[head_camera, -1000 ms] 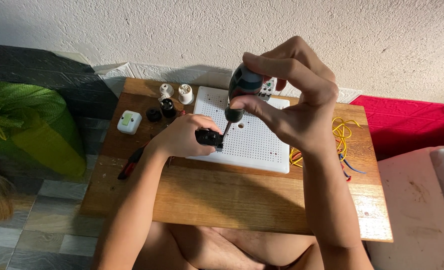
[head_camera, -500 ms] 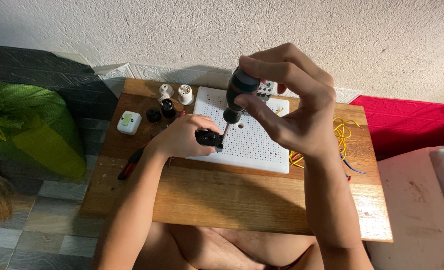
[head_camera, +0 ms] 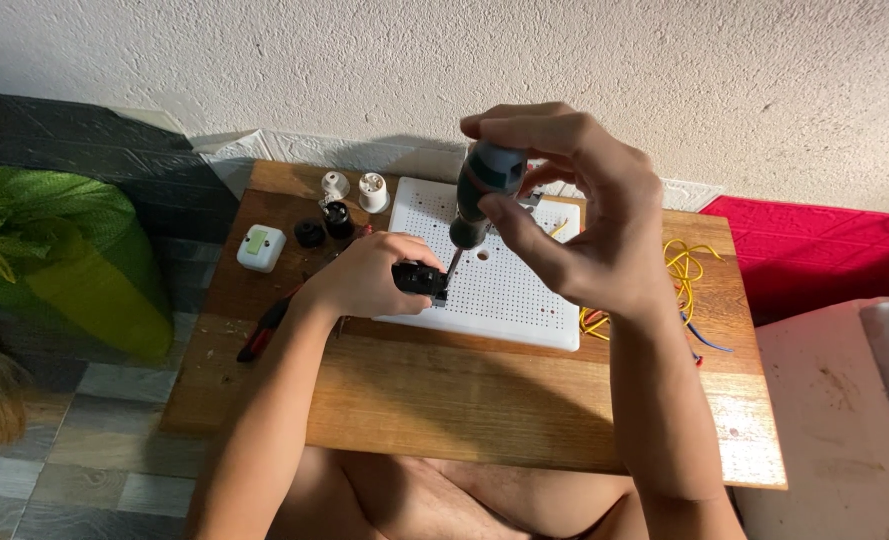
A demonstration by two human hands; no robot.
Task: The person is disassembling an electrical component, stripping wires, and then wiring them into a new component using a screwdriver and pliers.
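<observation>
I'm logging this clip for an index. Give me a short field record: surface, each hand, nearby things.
surface: wooden table by a white wall
left hand: holds a small black part against the white perforated board
right hand: grips a screwdriver upright, tip at the black part
nearby: white switch, yellow wires, red-handled tool

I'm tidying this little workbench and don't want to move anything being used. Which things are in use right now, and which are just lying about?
In use: screwdriver in right hand; small black part held by left hand; white perforated board.

Lying about: white switch, two white fittings, two black fittings, red-handled tool, yellow wires, green bag.
</observation>
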